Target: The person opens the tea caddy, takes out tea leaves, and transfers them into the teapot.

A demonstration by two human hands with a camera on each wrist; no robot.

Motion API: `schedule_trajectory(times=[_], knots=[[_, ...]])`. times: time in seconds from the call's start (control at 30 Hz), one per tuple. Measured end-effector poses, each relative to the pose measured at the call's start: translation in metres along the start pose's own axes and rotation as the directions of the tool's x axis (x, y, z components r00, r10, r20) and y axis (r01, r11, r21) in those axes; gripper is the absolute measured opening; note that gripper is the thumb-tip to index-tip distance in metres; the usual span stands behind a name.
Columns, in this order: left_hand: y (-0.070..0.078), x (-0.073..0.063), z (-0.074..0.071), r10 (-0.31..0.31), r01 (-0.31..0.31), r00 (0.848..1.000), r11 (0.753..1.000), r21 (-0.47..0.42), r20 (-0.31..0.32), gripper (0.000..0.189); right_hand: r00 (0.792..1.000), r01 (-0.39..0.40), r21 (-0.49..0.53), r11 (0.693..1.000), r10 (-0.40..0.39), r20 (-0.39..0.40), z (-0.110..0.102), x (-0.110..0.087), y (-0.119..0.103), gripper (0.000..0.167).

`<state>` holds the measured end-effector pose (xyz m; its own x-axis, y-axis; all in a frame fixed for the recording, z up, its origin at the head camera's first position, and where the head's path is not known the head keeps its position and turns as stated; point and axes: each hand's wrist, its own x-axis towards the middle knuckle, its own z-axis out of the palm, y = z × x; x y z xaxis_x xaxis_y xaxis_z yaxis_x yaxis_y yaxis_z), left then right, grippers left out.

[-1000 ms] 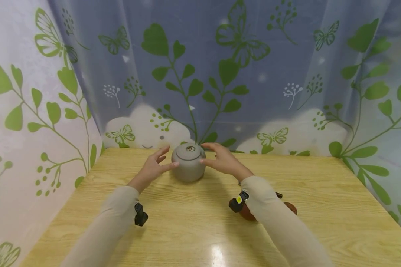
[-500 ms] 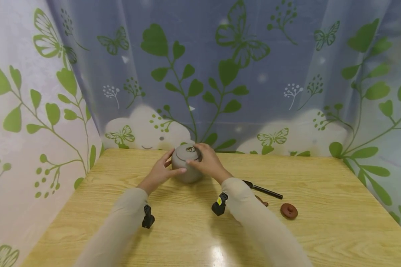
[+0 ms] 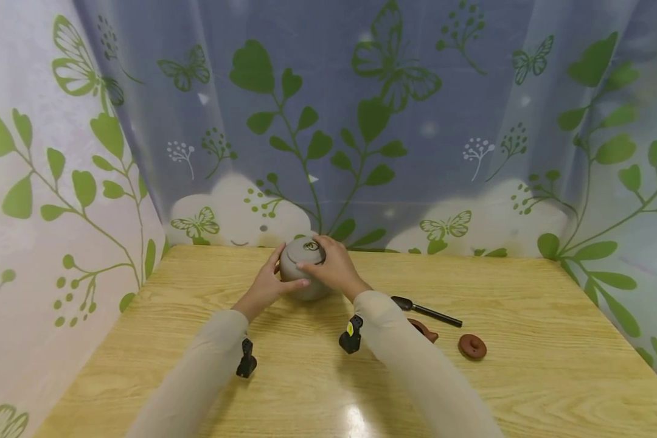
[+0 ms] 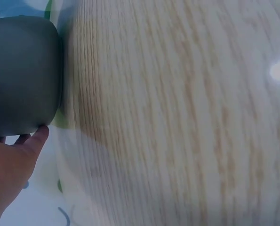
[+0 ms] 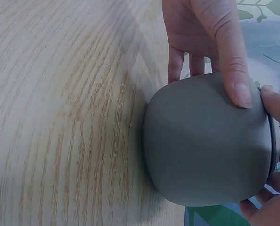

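A round grey jar (image 3: 291, 271) stands near the back of the table, its lid (image 3: 300, 248) on top with a small ring-shaped mark. My left hand (image 3: 264, 288) grips the jar's body from the left, thumb across the front; the right wrist view shows that thumb (image 5: 236, 87) flat on the grey wall. My right hand (image 3: 336, 266) holds the lid from the right, its thumb and fingers spread around the edge by the seam. Part of the jar (image 4: 24, 75) fills the left side of the left wrist view.
Right of my right forearm lie a dark long-handled tool (image 3: 435, 314) and a small reddish-brown lid with a knob (image 3: 472, 347). A reddish-brown pot with a spout (image 3: 429, 334) is mostly hidden by the sleeve. A patterned curtain (image 3: 328, 121) hangs behind the table (image 3: 285, 389).
Both hands have closed in on the jar, the right moving left onto the lid and the left moving right against the body. The dark tool and small brown lid have come into fuller view.
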<state>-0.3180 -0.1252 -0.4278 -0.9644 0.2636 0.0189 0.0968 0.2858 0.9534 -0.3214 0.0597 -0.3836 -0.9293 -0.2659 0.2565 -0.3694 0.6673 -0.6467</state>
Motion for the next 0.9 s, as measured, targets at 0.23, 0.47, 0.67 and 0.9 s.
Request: schedule_trajectory(times=[0.23, 0.47, 0.67, 0.9], knots=[[0.0003, -0.0004, -0.0006, -0.008, 0.008, 1.0, 1.0, -0.003, -0.016, 0.109, 1.0, -0.009, 0.0, 1.0, 0.009, -0.006, 0.0005, 0.0006, -0.0028, 0.075], [0.0002, -0.0001, 0.0019, 0.013, -0.013, 1.0, 1.0, -0.023, -0.015, 0.106, 0.999, -0.029, 0.031, 0.999, 0.03, -0.024, -0.0005, -0.0002, -0.0013, 0.075], [0.0032, -0.0009, 0.0019, 0.007, -0.007, 1.0, 1.0, -0.013, -0.026, 0.106, 0.998, -0.017, 0.048, 0.999, 0.02, -0.051, -0.0007, 0.0008, 0.0, 0.073], [0.0032, -0.0031, 0.0017, 0.013, -0.013, 1.0, 1.0, 0.013, -0.024, 0.106, 0.997, 0.007, 0.102, 0.995, 0.001, -0.074, -0.0004, -0.0021, 0.0015, 0.075]])
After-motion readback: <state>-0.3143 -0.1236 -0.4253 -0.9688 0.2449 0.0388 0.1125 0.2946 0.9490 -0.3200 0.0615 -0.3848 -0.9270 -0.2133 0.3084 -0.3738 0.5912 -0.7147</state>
